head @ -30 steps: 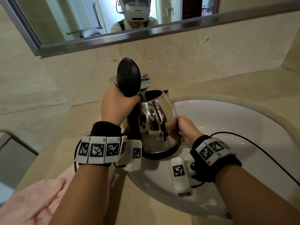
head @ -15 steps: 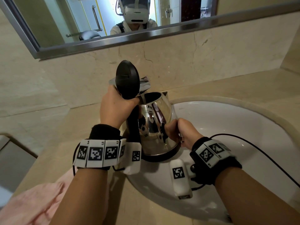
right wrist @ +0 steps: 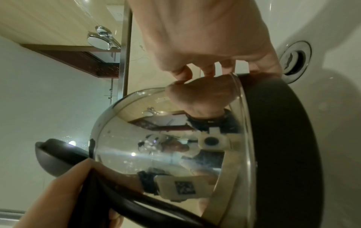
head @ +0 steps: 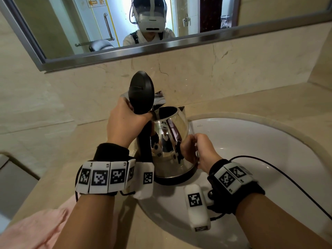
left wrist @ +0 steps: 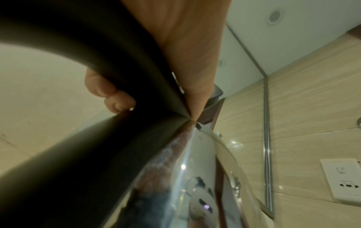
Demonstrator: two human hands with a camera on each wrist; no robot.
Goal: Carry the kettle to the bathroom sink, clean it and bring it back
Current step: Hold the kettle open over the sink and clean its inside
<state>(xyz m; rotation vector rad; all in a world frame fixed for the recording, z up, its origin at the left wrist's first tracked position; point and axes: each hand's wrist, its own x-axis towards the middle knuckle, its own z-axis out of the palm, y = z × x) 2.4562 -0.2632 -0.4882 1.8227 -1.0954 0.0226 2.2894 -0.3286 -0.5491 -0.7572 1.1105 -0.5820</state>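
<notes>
A shiny steel kettle with a black handle and base stands tilted at the left rim of the white sink. Its black lid is flipped up and the mouth is open. My left hand grips the top of the handle just under the lid. The left wrist view shows my fingers wrapped round the handle above the steel body. My right hand sits low on the kettle's right side. There its curled fingers touch the steel wall by the black base.
A pink towel lies on the beige counter at the lower left. The mirror runs along the marble wall behind. A black cable trails from my right wrist over the basin. The drain is close to my right hand. A wall socket is on the tiled wall.
The kettle and both hands keep almost the same pose. Only the view has tilted up a little, so more of the mirror shows.
</notes>
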